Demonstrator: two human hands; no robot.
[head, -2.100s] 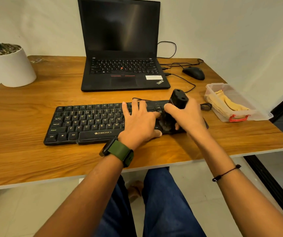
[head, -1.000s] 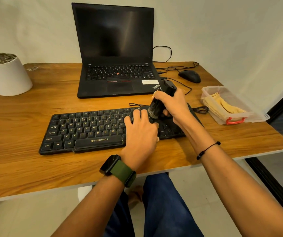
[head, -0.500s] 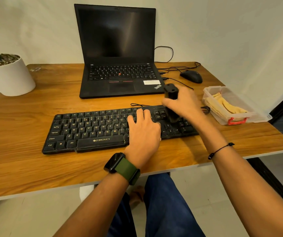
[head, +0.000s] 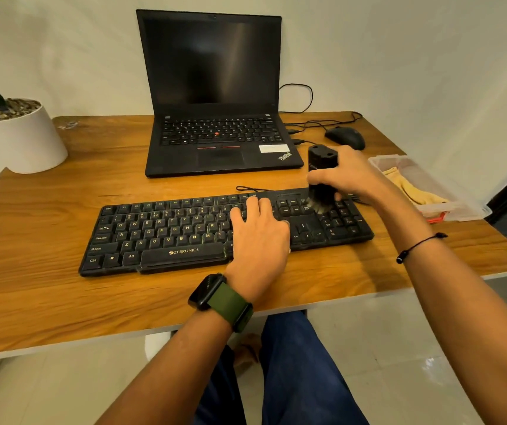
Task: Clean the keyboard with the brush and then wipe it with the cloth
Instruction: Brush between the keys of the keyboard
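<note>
Keyboard (head: 184, 234), black, lay along the near part of the wooden desk (head: 31, 210), with a white plant pot (head: 22, 139) at the far left and an open laptop (head: 215, 118) behind it. Left hand (head: 261, 237) pressed flat on its middle keys, fingers straight. Right hand (head: 350, 176) gripped the upright black brush (head: 322, 176), bristles on the right-hand keys, beside a clear box (head: 460, 207) holding the yellow cloth (head: 411, 187).

We see warm, fairly dim indoor light on the desk (head: 46, 210). Faint glare streaks the dark laptop screen (head: 212, 59). Soft shadows fall just beside the keyboard (head: 160, 234). The brush (head: 322, 182) bristles blur; wide-angle distortion bends the desk's edges.
</note>
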